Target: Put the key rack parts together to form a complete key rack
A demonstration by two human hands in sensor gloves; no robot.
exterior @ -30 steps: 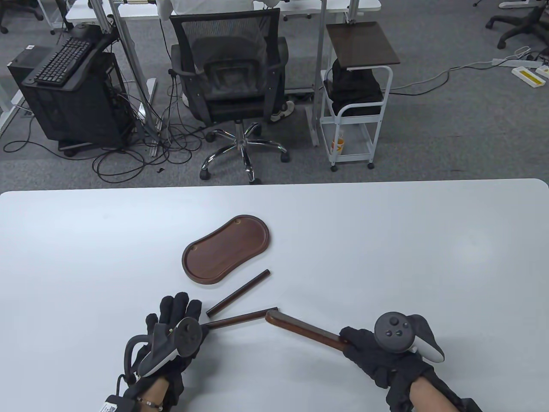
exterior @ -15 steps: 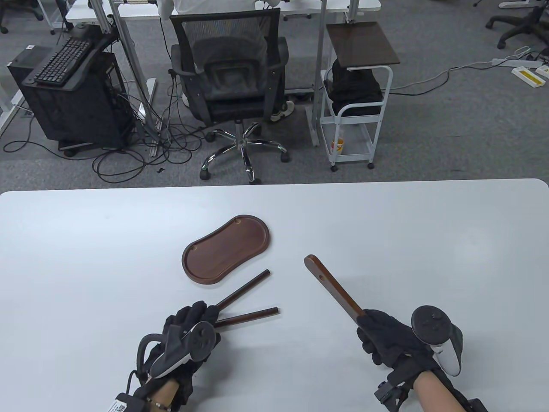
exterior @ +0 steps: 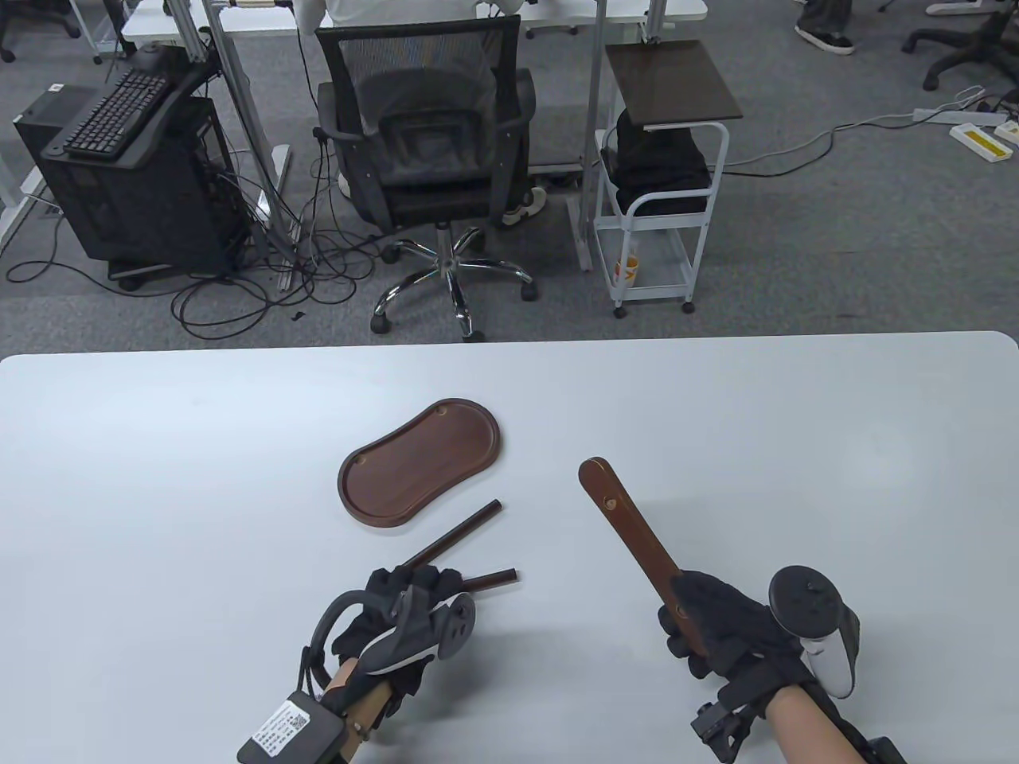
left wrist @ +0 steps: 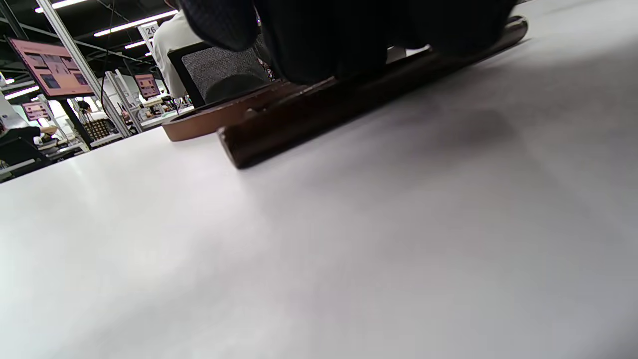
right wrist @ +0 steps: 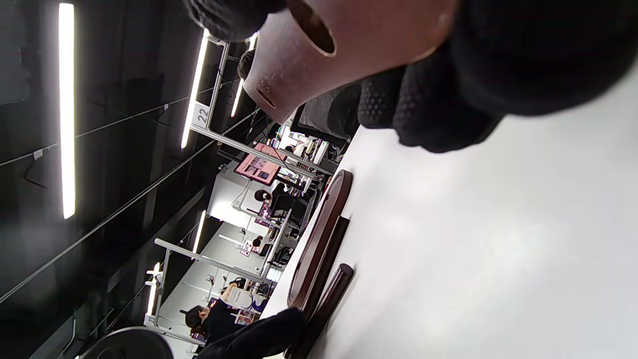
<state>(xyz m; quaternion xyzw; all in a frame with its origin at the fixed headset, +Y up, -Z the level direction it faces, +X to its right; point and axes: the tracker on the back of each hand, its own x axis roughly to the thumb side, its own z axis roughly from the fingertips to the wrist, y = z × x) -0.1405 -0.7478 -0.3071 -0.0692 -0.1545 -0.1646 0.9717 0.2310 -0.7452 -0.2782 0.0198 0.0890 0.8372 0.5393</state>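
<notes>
- Left hand [exterior: 406, 625] in a black sensor glove low on the white table [exterior: 836, 477], left of centre, fingers curled down over the near ends of two dark brown round wooden rods [exterior: 454, 539]; whether clamped on them or only resting, cannot tell.
- Rods lying flat, far ends fanning apart toward the right; nearer rod's [exterior: 495, 578] free end poking out past the fingers.
- Dark brown bean-shaped wooden tray base [exterior: 420, 461] lying flat just beyond the rods, apart from both hands.
- Long flat brown wooden bar with rounded ends [exterior: 629, 533] raised off the table, tilted up and away to the left, a small round hole near its far end.
- Right hand [exterior: 720, 629] in a black glove wrapped tight round the bar's near end, fingers closed on it.
</notes>
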